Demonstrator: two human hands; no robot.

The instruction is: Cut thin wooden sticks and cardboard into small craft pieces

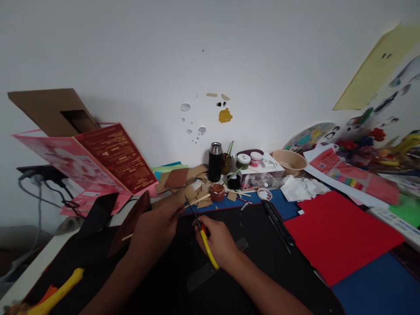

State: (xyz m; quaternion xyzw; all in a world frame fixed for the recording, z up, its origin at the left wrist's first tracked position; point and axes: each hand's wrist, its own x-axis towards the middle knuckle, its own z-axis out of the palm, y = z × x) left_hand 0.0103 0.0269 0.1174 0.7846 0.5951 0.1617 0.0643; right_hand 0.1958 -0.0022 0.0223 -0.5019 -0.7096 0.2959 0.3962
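Note:
My right hand [219,240] is closed round yellow-handled scissors [201,234], their dark blades pointing up and left toward my left hand. My left hand [156,228] is closed on a thin wooden stick [197,200] that runs from lower left to upper right, and it also touches a piece of brown cardboard [187,192]. The scissor blades meet the stick close to my left fingers. Both hands are over a black cutting mat [256,245].
Cardboard scraps [177,177], a brown paint pot [217,192], a black flask [215,162], small jars [243,161] and a bowl [290,161] crowd the back. A red sheet [337,236] lies at the right. A yellow tool [59,293] lies at the lower left. Pink booklets [98,162] lean at the left.

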